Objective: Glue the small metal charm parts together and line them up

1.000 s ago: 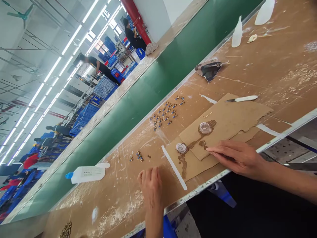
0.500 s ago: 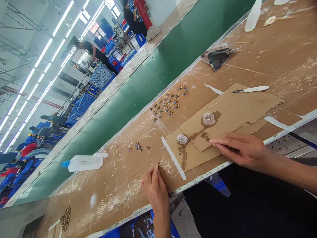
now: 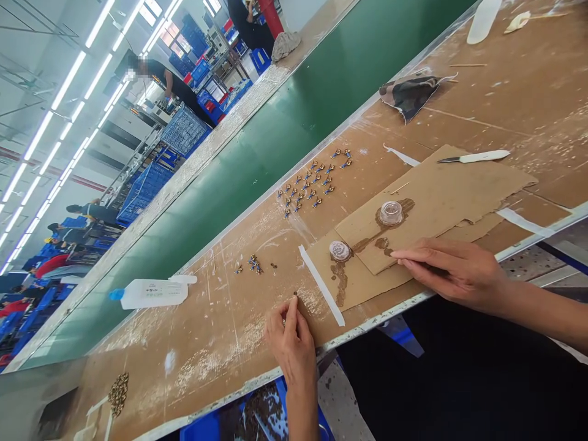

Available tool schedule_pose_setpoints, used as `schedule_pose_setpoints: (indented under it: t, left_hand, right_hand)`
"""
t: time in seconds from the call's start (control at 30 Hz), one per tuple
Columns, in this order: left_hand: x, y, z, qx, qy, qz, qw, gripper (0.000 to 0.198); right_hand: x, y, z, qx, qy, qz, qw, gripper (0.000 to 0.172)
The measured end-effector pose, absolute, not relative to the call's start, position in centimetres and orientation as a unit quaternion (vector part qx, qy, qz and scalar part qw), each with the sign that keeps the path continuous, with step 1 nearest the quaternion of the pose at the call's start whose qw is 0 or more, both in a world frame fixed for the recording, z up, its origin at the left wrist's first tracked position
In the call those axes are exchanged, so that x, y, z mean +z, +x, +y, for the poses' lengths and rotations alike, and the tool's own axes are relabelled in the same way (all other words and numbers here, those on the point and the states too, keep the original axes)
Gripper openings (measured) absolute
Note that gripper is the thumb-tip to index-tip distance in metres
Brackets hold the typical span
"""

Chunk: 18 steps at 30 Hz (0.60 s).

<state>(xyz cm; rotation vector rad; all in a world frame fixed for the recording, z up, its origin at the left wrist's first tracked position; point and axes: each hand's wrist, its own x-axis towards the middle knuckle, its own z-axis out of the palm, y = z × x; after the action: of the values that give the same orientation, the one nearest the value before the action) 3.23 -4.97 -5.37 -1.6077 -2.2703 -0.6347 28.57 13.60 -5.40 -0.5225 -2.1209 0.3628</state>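
Note:
My left hand (image 3: 291, 337) rests on the cardboard-covered bench, its index finger stretched out to a small dark round piece (image 3: 295, 294). The thumb stands apart from that finger. Over the cardboard sheet (image 3: 478, 184), my right hand (image 3: 452, 266) is closed in a pinch; what is between its fingertips is too small to make out. Those fingertips are beside a wet brown patch (image 3: 383, 243). Near them are a clear round cup (image 3: 391, 212) and a whitish round lid-like disc (image 3: 339, 250). Several tiny blue-and-gold figures (image 3: 254, 264) lie beyond my left hand, beside small dark pieces (image 3: 274, 266).
More small figures (image 3: 312, 180) lie in rows near the far edge. A white-handled knife (image 3: 484, 157) lies on the sheet. Around are a camouflage cloth (image 3: 408, 95), a blue-capped bottle (image 3: 154, 293) and a heap of small brassy pieces (image 3: 118, 394). Beyond the green strip (image 3: 275, 141) people work.
The left index fingertip has come up to the small dark piece, which was slightly apart from it. My right hand keeps its pinch almost in place. The view has shifted slightly.

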Motion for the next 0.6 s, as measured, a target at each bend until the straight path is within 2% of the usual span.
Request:
schedule_pose_setpoints:
  t: [0.3, 0.6]
  left_hand:
    - [-5.9, 2.9, -4.7, -0.224, -0.537, -0.799, 0.152, 0.03]
    - [-4.8, 2.5, -4.2, -0.277, -0.475, -0.825, 0.127, 0.028]
  right_hand:
    - [-5.0, 28.3, 13.8, 0.134, -0.201, -0.851, 0.466, 0.029]
    - [-5.6, 28.5, 13.7, 0.134, -0.197, -0.848, 0.474, 0.031]
